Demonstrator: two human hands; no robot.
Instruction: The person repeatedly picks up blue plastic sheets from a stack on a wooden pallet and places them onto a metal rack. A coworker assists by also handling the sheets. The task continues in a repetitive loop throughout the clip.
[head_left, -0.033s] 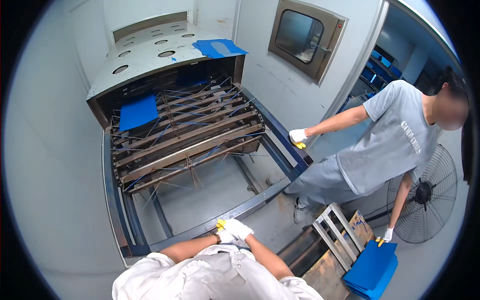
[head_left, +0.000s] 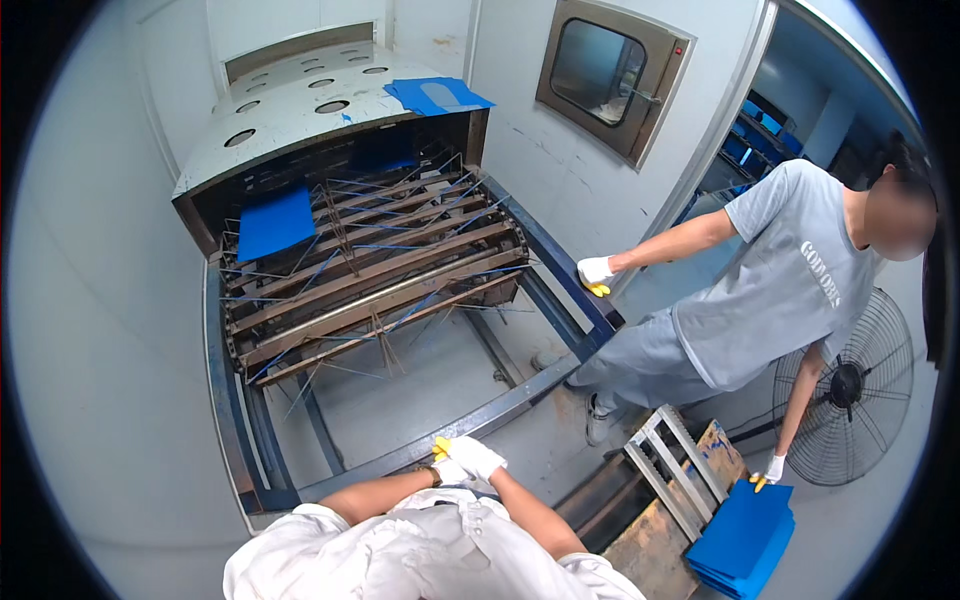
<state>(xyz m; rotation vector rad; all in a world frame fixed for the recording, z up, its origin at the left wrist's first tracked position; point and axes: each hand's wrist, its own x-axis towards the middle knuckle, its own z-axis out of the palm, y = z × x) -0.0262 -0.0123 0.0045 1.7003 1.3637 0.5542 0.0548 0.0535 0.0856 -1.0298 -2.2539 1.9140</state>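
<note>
Our left hand [head_left: 453, 471] and right hand [head_left: 478, 458], in white gloves, lie together at the front rail [head_left: 515, 402] before the slatted conveyor [head_left: 375, 277], the right overlapping the left; we cannot tell whether they grasp the rail, or are clenched or loose. We see a blue sheet [head_left: 277, 222] on the conveyor's far left part, while a co-worker [head_left: 775, 280] to the conveyor's right has one glove [head_left: 594, 272] at its side rail [head_left: 560, 262] and the other on stacked blue sheets [head_left: 740, 535].

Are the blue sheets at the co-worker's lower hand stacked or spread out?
Stacked: the blue sheets overlap in one pile at the co-worker's gloved hand, several layered edges showing.
</note>
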